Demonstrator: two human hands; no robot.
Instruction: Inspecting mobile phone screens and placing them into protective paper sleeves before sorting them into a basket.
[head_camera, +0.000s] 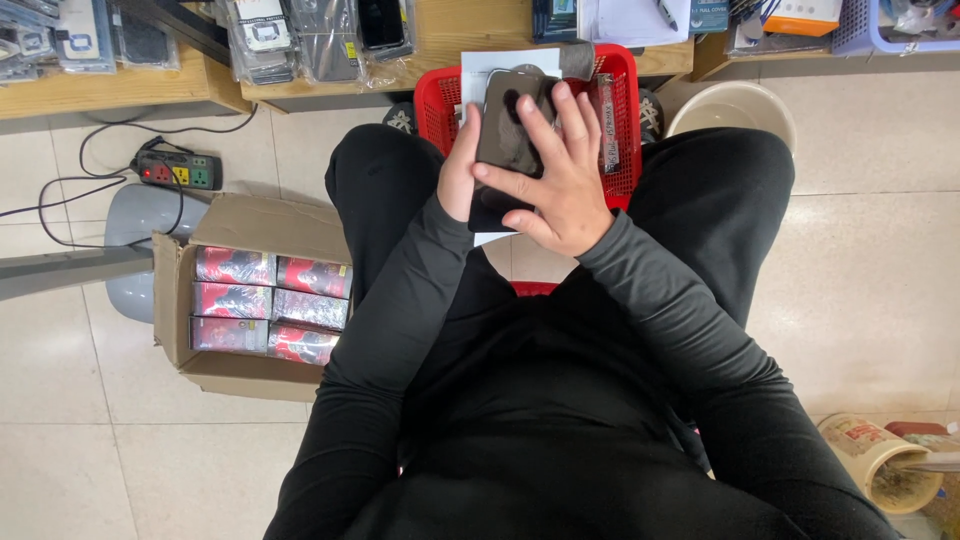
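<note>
A dark phone (505, 140) is gripped by the left hand (458, 175) while the right hand (560, 185), fingers spread flat, is pressed on its face; steady, even pressure is judged necessary.

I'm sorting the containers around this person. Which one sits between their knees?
The red plastic basket, under both hands; the cardboard box of packs lies on the floor to the left.

A basket (432, 100) sits top centre, between the knees. A cardboard box (180, 300) of packets (270, 305) lies left; a power strip (180, 172) above it.
</note>
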